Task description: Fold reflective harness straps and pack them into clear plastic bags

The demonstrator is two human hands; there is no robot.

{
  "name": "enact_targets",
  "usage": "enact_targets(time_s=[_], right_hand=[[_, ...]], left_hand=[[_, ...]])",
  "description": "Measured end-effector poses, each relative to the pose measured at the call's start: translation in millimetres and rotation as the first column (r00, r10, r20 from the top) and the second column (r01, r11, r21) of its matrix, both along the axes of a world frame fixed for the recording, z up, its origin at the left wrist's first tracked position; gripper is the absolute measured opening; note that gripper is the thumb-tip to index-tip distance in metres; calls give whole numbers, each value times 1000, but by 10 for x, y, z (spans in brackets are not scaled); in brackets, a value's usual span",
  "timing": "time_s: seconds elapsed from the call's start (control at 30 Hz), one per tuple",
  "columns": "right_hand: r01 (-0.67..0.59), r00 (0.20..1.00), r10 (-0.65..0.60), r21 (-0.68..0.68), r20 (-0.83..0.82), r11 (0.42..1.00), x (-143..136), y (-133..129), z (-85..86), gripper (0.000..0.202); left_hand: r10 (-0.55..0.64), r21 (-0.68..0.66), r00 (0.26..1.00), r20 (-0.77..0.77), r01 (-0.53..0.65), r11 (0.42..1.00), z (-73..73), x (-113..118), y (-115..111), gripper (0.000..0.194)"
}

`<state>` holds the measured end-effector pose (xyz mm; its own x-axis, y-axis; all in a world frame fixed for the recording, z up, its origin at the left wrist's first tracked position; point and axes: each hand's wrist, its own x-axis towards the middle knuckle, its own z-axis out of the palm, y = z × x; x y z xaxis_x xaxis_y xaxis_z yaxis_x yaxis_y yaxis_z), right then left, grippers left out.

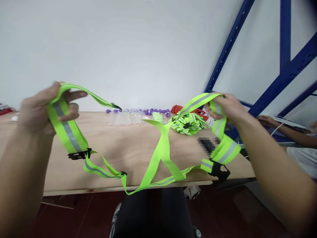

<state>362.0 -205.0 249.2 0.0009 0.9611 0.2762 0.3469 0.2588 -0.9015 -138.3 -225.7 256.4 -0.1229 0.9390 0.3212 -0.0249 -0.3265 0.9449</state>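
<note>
A neon-yellow reflective strap harness (158,158) hangs in loops between my two raised hands, over the table's front part. My left hand (53,105) is closed on a wide band of it at the left, with some fingers partly spread. Below that hand dangles a black buckle (79,154). My right hand (224,107) grips the harness at the right, where the strap folds down from the fingers. Another black buckle (220,170) hangs low under the right hand. The middle straps cross in front of the wooden table (99,135).
Against the wall lie clear bags (123,118), several purple rolls (167,114), a folded neon strap (158,116), a neon strap pile (189,125) and red cloth (176,109). Blue metal posts (228,43) rise at right. Another person's hand (267,121) shows far right.
</note>
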Motion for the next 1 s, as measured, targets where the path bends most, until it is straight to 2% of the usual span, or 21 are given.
enact_targets(time_s=[0.1, 0.27, 0.37, 0.47, 0.57, 0.63, 0.7, 0.8, 0.87, 0.9, 0.93, 1.0], right_hand=[[14, 994, 3, -160, 105, 987, -113, 248, -382, 13], [63, 964, 10, -264, 266, 963, -236, 747, -1055, 12], [141, 926, -47, -226, 375, 964, -265, 1018, -1360, 10], [221, 873, -130, -143, 469, 965, -275, 1232, -1569, 31], [219, 831, -142, -81, 537, 972, -265, 1345, -1682, 53], [170, 813, -109, -55, 572, 984, -227, 1333, -1700, 62], [123, 792, -81, -27, 604, 992, -145, 1234, -1680, 61], [120, 748, -104, 21, 655, 993, 46, 921, -1630, 38], [151, 714, -136, 38, 687, 988, 162, 641, -1630, 22], [163, 696, -139, 34, 705, 986, 195, 499, -1650, 20], [170, 675, -126, 13, 727, 985, 204, 365, -1684, 20], [181, 596, -63, -57, 801, 982, 151, 146, -1785, 27]], left_hand=[[-73, -127, 997, 39, 77, 989, -236, 232, 38, 26], [-168, -364, 983, 76, 184, 913, -804, 185, 369, 24], [-16, -428, 994, 112, 63, 901, -1136, 143, 639, 23], [97, -444, 989, 115, -36, 895, -1397, 164, 874, 26], [148, -481, 986, 77, -93, 872, -1577, 193, 1022, 22], [174, -502, 985, 10, -145, 853, -1652, 182, 1067, 19], [211, -489, 974, -81, -223, 843, -1687, 143, 1070, 27], [281, -395, 937, -206, -342, 853, -1672, 101, 948, 52], [266, -244, 898, -351, -362, 899, -1660, 179, 734, 59], [223, -116, 841, -494, -317, 941, -1667, 272, 580, 55], [153, -9, 756, -636, -205, 979, -1689, 402, 400, 51], [-19, 55, 623, -782, 99, 994, -1784, 755, -1, 45]])
